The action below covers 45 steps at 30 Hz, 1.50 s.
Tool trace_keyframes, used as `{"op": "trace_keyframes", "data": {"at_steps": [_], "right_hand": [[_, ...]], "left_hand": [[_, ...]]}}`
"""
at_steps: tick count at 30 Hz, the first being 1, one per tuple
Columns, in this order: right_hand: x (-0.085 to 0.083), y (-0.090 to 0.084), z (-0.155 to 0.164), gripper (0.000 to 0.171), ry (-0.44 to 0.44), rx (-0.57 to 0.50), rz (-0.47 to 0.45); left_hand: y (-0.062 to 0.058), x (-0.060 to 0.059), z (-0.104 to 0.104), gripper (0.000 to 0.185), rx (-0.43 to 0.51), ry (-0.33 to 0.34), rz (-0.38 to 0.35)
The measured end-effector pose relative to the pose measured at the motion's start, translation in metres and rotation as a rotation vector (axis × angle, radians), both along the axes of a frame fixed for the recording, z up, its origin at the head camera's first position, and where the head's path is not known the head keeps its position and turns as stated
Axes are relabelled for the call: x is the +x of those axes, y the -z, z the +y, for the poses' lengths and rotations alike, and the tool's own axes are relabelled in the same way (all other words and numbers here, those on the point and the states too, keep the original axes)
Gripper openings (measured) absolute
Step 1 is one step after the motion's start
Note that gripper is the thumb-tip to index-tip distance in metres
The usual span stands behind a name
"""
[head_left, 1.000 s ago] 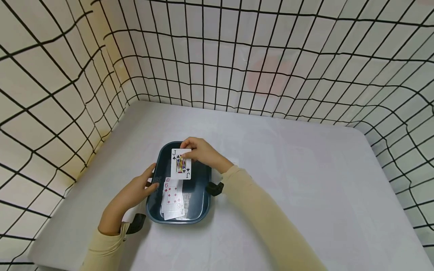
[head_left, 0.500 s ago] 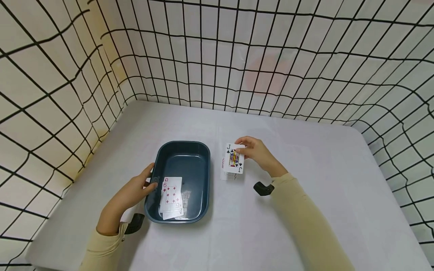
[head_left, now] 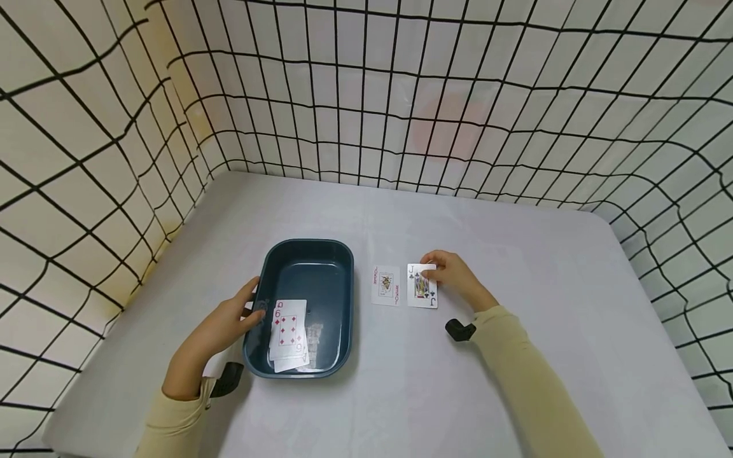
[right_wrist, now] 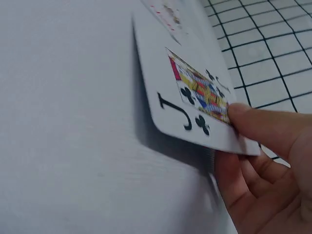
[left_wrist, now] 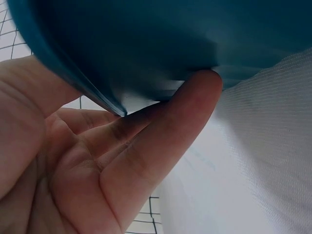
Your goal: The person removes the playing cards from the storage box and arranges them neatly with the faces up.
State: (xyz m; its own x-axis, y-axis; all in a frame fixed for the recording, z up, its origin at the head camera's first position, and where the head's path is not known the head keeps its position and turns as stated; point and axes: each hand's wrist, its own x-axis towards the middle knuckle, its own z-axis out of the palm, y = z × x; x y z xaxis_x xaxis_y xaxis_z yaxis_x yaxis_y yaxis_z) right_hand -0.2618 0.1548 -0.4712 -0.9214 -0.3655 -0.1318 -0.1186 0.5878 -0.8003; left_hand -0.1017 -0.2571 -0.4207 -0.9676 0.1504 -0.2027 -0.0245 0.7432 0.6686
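Observation:
My right hand (head_left: 456, 277) pinches a jack of clubs playing card (head_left: 422, 289) by its edge, thumb on the face and fingers beneath. In the right wrist view the card (right_wrist: 195, 97) is tilted, with a shadow under its near edge; whether its far edge touches the table I cannot tell. Just left of it a joker card (head_left: 386, 285) lies face up. My left hand (head_left: 226, 321) holds the left wall of a dark blue tray (head_left: 349, 305), thumb over the rim and fingers outside. Inside, a six of diamonds (head_left: 289, 329) tops several overlapping cards.
A white-covered table (head_left: 504, 254) carries the tray and the cards. Black wire grid (head_left: 355, 95) walls it in at the back, left and right. Dark wrist cameras sit below both hands.
My right hand has carried the jack of clubs out of the tray, rightward past the joker and down beside it, which uncovers the joker. The left hand stays on the tray.

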Motion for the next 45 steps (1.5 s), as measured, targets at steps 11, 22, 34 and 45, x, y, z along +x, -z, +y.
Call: {"op": "trace_keyframes", "data": {"at_steps": [11, 22, 34, 45], "right_hand": [[0.007, 0.001, -0.008, 0.019, -0.018, 0.195, 0.156], [0.005, 0.003, -0.009, 0.026, -0.035, 0.176, 0.146], [0.008, -0.019, -0.034, 0.035, -0.016, 0.105, 0.236], [0.021, -0.067, -0.123, 0.035, -0.204, -0.007, 0.36]], "left_hand": [[-0.001, 0.0, 0.001, 0.068, -0.01, -0.003, 0.0], [-0.001, 0.001, 0.001, 0.069, -0.009, -0.01, -0.003], [0.0, 0.0, 0.001, 0.069, -0.009, 0.003, 0.004], [-0.001, 0.0, 0.0, 0.069, -0.007, 0.011, 0.01]]}}
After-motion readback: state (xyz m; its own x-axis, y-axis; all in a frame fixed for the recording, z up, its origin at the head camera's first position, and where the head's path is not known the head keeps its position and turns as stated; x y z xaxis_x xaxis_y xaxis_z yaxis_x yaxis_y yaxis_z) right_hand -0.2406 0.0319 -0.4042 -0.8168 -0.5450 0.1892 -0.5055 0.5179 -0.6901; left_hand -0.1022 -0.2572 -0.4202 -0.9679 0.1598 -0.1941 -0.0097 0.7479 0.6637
